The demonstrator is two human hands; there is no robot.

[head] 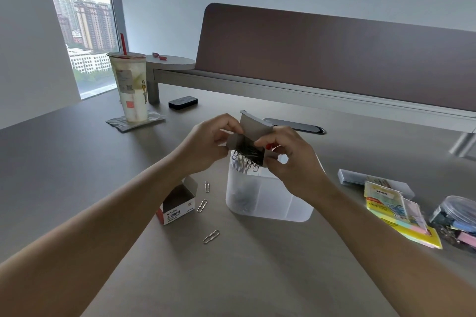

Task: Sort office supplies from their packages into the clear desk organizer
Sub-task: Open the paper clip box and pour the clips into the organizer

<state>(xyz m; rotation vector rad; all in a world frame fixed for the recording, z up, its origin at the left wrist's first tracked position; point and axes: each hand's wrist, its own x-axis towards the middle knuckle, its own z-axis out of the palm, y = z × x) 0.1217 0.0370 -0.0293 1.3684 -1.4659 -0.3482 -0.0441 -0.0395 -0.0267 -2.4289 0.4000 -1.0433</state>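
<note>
A: status on hands?
B: both on one small cardboard box point(251, 136). left hand point(206, 144) pinches its left flap, fingers point(231, 121) curled over the top. right hand point(291, 159) grips the right side, fingers curled round it.
A: box orientation?
B: tipped mouth-down, lid flap sticking up behind the fingers. tangle of paper clips point(246, 158) hanging out just below the fingertips.
A: organizer?
B: clear desk organizer point(268, 203) on the bench point(77, 162), directly under the fingers. some clips visible in its left compartment.
A: anything else?
B: second box point(177, 203), open, red and white, below-left of the left fingers. three loose clips point(202, 205) on the bench beside it. right of the right fingers: sticky notes pack point(396, 211), round tub of binder clips point(456, 221). drink cup point(131, 87) well beyond the left fingers.
</note>
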